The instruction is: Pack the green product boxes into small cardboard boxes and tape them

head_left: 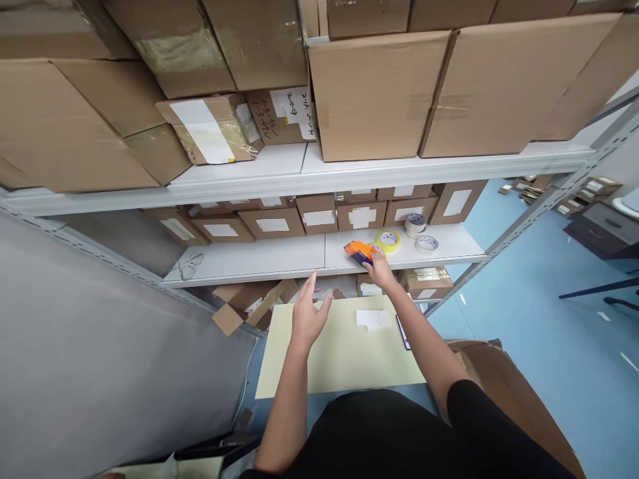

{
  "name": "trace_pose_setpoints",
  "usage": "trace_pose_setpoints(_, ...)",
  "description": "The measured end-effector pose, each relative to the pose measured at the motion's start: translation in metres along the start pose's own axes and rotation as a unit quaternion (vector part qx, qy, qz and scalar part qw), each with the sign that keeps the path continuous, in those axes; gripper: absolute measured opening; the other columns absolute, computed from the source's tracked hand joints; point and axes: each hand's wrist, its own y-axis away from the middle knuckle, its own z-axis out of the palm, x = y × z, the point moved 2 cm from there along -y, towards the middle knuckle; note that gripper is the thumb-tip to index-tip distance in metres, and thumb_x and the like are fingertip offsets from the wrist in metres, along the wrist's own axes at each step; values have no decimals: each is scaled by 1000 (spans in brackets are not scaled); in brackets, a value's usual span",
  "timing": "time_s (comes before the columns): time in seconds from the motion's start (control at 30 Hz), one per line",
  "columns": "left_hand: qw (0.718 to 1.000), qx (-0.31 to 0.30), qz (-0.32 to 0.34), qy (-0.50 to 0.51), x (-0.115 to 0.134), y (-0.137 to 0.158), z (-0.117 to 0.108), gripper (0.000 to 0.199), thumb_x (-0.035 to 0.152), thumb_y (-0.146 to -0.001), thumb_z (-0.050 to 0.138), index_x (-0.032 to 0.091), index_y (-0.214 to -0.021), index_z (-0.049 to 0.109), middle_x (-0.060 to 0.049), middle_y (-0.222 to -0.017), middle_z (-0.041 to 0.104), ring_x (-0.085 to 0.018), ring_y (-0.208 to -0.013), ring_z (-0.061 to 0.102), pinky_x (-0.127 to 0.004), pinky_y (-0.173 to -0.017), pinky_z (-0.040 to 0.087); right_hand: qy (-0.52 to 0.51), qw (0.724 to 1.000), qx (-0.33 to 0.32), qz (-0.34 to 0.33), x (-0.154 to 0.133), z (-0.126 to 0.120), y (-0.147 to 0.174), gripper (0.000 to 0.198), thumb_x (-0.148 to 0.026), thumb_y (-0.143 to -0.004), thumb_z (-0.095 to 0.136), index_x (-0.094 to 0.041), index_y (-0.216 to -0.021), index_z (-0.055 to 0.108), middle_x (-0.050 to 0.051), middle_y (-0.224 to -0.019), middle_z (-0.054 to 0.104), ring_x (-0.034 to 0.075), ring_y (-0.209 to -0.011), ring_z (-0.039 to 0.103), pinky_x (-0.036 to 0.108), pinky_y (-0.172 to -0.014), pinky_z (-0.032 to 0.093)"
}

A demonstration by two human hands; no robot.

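Note:
Out over the middle shelf, my right hand (380, 267) is closed around an orange and dark blue tape dispenser (359, 253). Just behind that hand, a yellow roll of tape (388, 240) lies on the shelf, and part of another roll shows close to the fingers. My left hand (308, 318) is raised above the pale yellow board (344, 362), fingers apart and holding nothing. White paper slips (373, 319) lie on the board between my arms. A phone-like flat object (403, 332) is partly covered by my right forearm.
White tape rolls (426, 244) sit at the right of the middle shelf (259, 256), and a thin cable (190, 266) at its left. Labelled cartons (272, 223) line its back. Large cartons (382, 100) fill the shelf above. An open carton (252, 306) stands below left, and a big one (504, 392) at my right.

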Motion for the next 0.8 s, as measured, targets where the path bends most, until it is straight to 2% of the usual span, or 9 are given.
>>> trace_pose_setpoints(0.17,999,1,-33,23,-16,4,-2,65,39,-97,59,32,-159,38,-11,-151,53,-24,-113,67,-37,-85,61,123,987,-75,74,-7,21,-44,41,-23,-99,53,-7,-137,54,22,-126,67,33,-117,60,43,-102,42)
trace_pose_setpoints(0.27,998,5,-50,23,-24,3,-3,64,38,-97,59,31,-158,40,-11,-150,54,-25,-113,67,-38,-85,61,159,978,-105,88,-8,36,-52,35,-24,-100,53,-9,-131,59,21,-123,68,32,-115,60,41,-102,39)
trace_pose_setpoints(0.4,998,8,-56,21,-30,-4,2,63,39,-96,60,29,-156,43,-12,-148,56,-25,-113,67,-38,-85,62,150,979,-101,93,-6,49,-57,34,-23,-101,50,-8,-130,60,23,-125,67,33,-119,58,44,-106,36)
trace_pose_setpoints(0.53,998,12,-53,26,-30,-15,12,60,41,-96,60,29,-153,47,-12,-147,57,-26,-118,65,-39,-87,62,97,990,-68,70,-3,50,-58,45,-22,-95,58,-5,-136,57,27,-133,63,38,-130,49,52,-111,34)
trace_pose_setpoints(0.63,998,20,-49,22,-31,-24,22,57,43,-96,60,29,-150,51,-12,-147,57,-27,-122,64,-40,-90,62,45,999,-9,22,-1,41,-49,55,-23,-91,62,-7,-143,53,26,-141,58,40,-137,43,57,-113,34)
trace_pose_setpoints(0.8,998,37,-48,12,-32,-37,39,49,45,-97,58,28,-143,59,-11,-144,60,-28,-130,60,-42,-97,59,-65,993,90,-36,9,11,-14,52,-29,-95,55,-15,-145,54,19,-142,59,34,-136,48,54,-115,39)
